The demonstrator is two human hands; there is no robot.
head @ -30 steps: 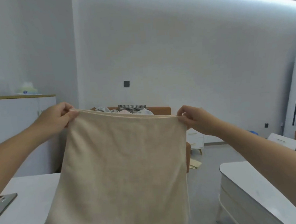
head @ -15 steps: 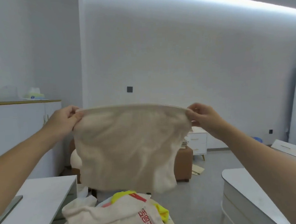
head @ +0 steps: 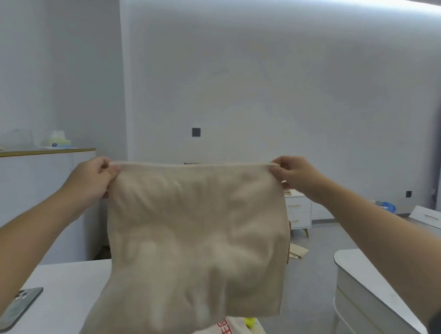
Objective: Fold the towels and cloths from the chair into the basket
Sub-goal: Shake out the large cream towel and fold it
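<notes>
White walls are backing a beige towel [head: 198, 240] that is hanging in mid-air beside the white surface [head: 54, 293] at left. The left grip [head: 91, 180] is pinching its top-left corner and the right grip [head: 296, 175] its top-right corner, so the taut top edge is running level from left to right, with the cloth drooping below both, neither nearer. Its hem is hanging just over a printed cloth pile [head: 224, 333]. No basket is showing.

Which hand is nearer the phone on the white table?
Left. The left hand pinches the beige towel up and right of the phone; the right hand holds its opposite corner.
</notes>
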